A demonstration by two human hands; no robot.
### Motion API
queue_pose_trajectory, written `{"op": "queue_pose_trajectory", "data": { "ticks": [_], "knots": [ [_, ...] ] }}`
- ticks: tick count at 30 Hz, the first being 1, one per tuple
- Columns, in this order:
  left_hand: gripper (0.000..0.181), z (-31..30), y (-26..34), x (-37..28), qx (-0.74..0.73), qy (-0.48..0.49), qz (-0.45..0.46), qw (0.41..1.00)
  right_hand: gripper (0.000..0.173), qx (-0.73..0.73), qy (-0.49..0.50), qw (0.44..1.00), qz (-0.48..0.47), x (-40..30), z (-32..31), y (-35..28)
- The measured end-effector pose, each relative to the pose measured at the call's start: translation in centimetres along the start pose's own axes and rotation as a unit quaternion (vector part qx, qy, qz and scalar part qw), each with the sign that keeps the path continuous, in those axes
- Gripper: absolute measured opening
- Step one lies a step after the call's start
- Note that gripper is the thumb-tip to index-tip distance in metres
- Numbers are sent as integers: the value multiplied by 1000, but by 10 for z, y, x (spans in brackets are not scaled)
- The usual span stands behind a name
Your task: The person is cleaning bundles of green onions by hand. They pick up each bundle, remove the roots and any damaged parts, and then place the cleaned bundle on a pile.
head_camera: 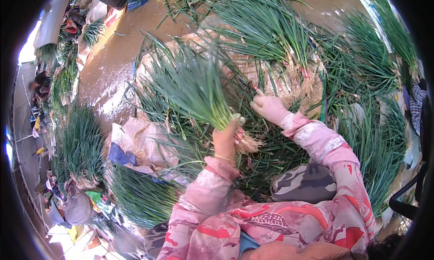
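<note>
My left hand (225, 137) is closed round a bunch of green onions (206, 97), just above its pinkish bulbs and pale roots; the green leaves fan up and to the left, slightly blurred. To its right, my right hand (269, 109) has its fingers curled at the root end of a thin onion stalk (254, 87); whether it grips the stalk cannot be told. Both hands look gloved. Above my right hand lies a large heap of green onions (268, 29) with roots towards me. Loose green leaves (271, 158) cover the ground under both hands.
A woven sack (145, 137) lies at the left, beside a pile of green onions (145, 195). More bundles (83, 144) stand further left, and another heap (373, 144) lies at the right. The wet brown floor (112, 70) shows at the upper left. Part of another person (417, 104) is at the right edge.
</note>
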State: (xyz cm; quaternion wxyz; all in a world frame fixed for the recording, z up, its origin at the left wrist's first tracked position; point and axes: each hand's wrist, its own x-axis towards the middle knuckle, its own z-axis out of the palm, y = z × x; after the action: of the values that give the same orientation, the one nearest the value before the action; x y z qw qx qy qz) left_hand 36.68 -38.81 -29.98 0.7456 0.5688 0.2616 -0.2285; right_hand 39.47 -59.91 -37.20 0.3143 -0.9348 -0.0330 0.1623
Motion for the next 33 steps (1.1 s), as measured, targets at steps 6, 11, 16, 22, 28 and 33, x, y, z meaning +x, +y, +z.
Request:
{"op": "queue_pose_trajectory", "data": {
  "ticks": [6,11,16,22,28,33],
  "knots": [
    [25,-19,-9,27,-132,-21,-71,988,34,-35,-31,997,-57,31,1,19],
    [33,-21,-10,23,-125,-61,-165,976,32,-127,-54,990,29,79,-19,27],
    [32,-28,3,26,-142,-51,-82,985,36,133,5,984,121,54,-42,24],
    [39,-39,-43,40,-98,-184,-38,977,29,207,-65,976,-29,-32,-23,-39],
    [29,-24,-43,9,-149,-140,-143,968,50,377,-245,893,33,-35,-1,-25],
    [29,-30,-45,-8,-120,-148,-176,966,35,507,-141,845,100,-19,21,-42]
  ]
}}
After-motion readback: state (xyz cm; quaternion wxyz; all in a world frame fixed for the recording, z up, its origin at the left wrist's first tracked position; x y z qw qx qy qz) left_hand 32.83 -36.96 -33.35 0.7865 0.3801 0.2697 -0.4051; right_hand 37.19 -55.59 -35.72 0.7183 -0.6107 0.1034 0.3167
